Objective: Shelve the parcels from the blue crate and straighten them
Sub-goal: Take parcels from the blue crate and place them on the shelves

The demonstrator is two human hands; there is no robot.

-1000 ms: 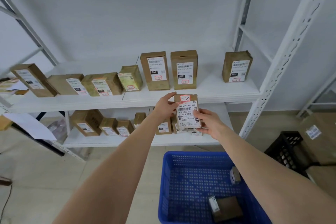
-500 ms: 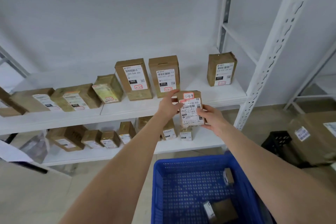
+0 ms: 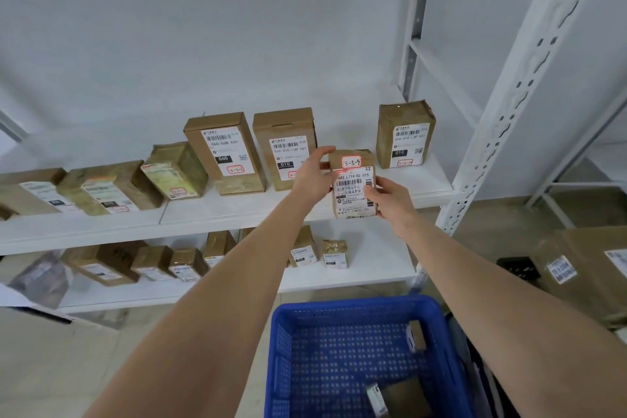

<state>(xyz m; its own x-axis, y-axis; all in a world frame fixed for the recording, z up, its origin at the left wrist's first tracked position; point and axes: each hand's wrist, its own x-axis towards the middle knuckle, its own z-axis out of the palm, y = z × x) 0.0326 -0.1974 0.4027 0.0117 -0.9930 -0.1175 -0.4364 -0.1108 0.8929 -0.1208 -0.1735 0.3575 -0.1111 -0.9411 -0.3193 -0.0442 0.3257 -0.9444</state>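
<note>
Holding parcel [image 3: 353, 192] higher, perhaps touching shelf [image 3: 217, 214]

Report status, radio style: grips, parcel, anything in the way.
Left grip, right grip both on parcel. Upright at shelf edge. Left box, right box flank it; path open.

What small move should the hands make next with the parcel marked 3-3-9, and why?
Probably ease the 3-3-9 parcel forward and set it upright on the upper shelf. Both the left hand and right hand grip it at the shelf's front edge, facing the bare gap between the middle parcel and the rightmost parcel, which both stand upright.
</note>
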